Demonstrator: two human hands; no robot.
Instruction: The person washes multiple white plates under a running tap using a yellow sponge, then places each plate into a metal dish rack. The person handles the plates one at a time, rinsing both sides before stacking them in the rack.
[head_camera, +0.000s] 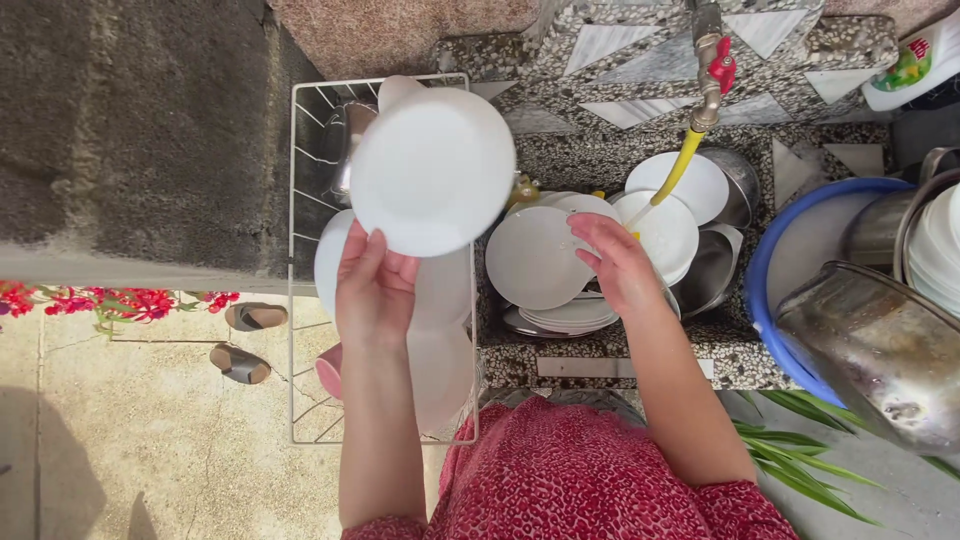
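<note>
Steel pot (880, 350) cropped at right edge

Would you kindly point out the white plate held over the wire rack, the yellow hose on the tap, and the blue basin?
white plate (432, 172), head view, centre of its face.
yellow hose (677, 167), head view, mid-length.
blue basin (765, 262), head view, left rim.

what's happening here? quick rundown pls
A person is washing dishes at a stone outdoor sink. The left hand holds a white plate over a white wire rack that already holds other white dishes. The right hand rests on the top plate of a stack in the sink. Water runs from a tap with a yellow hose onto more plates. Metal pots sit in a blue basin on the right.
</note>
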